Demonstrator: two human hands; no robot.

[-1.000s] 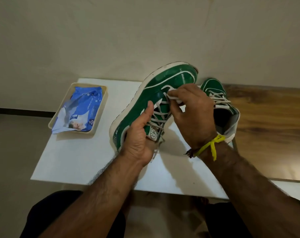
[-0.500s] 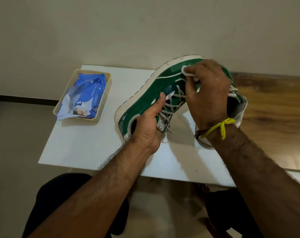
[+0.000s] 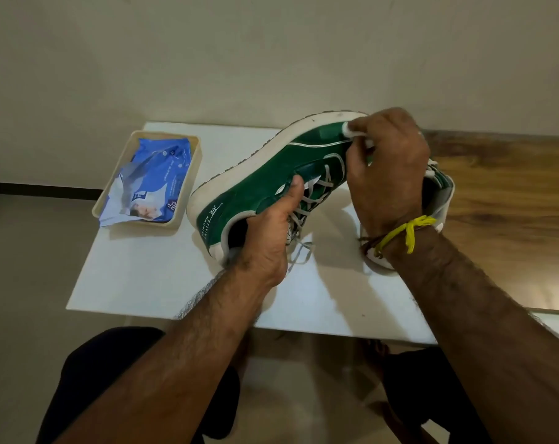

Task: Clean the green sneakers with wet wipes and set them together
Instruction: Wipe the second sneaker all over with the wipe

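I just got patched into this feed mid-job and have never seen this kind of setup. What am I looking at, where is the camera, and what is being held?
There is no machine here: a person works with two bare hands, and the single camera sits on their head, looking forward and down.

The left hand grips a green canvas sneaker with a white sole at its heel opening, holding it tilted on its side above the white tabletop. The right hand, with a yellow thread tied at the wrist, presses a small white wet wipe against the sneaker's toe end.

The second green sneaker sits on the table behind the right hand, mostly hidden. At the left, a shallow beige tray holds a blue wet-wipe packet. A wooden surface adjoins the table on the right.
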